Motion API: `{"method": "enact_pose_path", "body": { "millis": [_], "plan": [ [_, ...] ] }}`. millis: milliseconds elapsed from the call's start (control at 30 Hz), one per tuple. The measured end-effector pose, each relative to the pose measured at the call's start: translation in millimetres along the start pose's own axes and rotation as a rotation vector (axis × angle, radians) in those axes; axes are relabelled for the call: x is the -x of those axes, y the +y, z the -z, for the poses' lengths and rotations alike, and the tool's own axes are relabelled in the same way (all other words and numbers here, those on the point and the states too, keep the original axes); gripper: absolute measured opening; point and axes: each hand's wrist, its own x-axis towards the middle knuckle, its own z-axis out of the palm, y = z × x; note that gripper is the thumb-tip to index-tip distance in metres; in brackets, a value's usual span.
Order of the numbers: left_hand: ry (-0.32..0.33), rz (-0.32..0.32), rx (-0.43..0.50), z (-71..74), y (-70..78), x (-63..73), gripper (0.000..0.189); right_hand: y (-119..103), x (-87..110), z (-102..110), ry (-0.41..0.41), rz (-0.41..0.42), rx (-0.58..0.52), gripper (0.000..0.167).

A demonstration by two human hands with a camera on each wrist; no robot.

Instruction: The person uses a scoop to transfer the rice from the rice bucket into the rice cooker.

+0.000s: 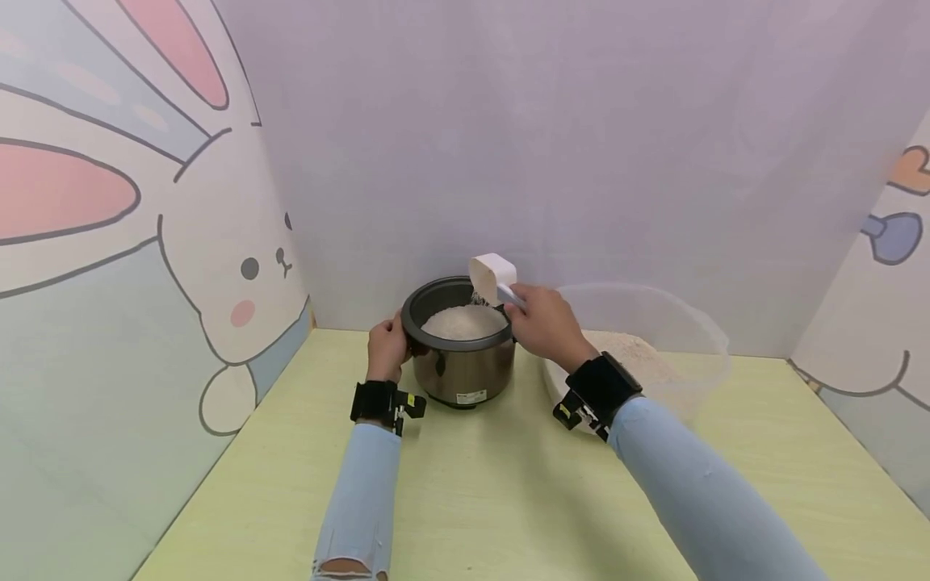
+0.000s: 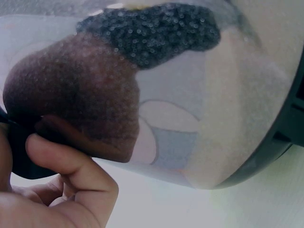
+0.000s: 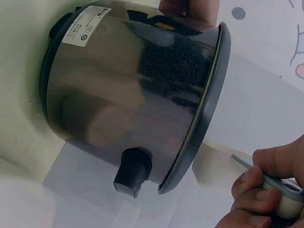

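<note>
A brown metallic rice cooker (image 1: pixel 465 371) stands lidless on the table with white rice (image 1: pixel 465 323) inside. At its left side my left hand (image 1: pixel 387 349) grips the black side handle (image 2: pixel 28 159). My right hand (image 1: pixel 546 324) holds a white scoop (image 1: pixel 496 273) by its grey-and-white handle, above the cooker's right rim. The scoop's cup is tipped towards the pot, and some grains show just below it. In the right wrist view, the cooker's other black side handle (image 3: pixel 133 172) is free, and the left fingers (image 3: pixel 202 10) show at the far side.
Right of the cooker stands a translucent tub (image 1: pixel 715 343) holding a heap of rice (image 1: pixel 632 355), partly behind my right forearm. A pale curtain (image 1: pixel 407 161) closes off the back of the yellow-green table (image 1: pixel 465 492). Panels with cartoon rabbits flank both sides.
</note>
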Motion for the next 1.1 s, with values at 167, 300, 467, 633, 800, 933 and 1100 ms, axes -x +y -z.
{"method": "enact_pose_path", "body": {
  "millis": [167,300,467,633,800,933,1100],
  "plan": [
    [0.003,0.004,0.002,0.0,0.3,-0.1,0.041,-6,1.3,-4,-0.012,0.011,0.042,0.027],
    [0.004,-0.004,0.006,-0.1,-0.4,-0.5,0.041,-8,1.9,-9,-0.010,0.019,0.088,0.027],
    [0.006,0.000,0.000,-0.3,-1.3,-2.3,0.042,-13,3.7,-16,-0.033,0.041,0.132,0.040],
    [0.013,0.012,-0.012,-1.2,-1.3,-2.8,0.042,-17,5.8,-22,-0.044,0.078,0.164,0.040],
    [0.005,0.020,-0.009,-1.0,-1.9,-3.8,0.042,-18,8.8,-24,-0.053,0.110,0.204,0.040],
    [0.004,0.016,-0.013,-0.3,-2.4,-4.9,0.042,-17,9.8,-27,-0.060,0.144,0.251,0.038],
    [0.001,0.014,-0.017,0.8,-2.9,-5.3,0.042,-17,11.1,-29,-0.068,0.165,0.298,0.039]
  ]
}}
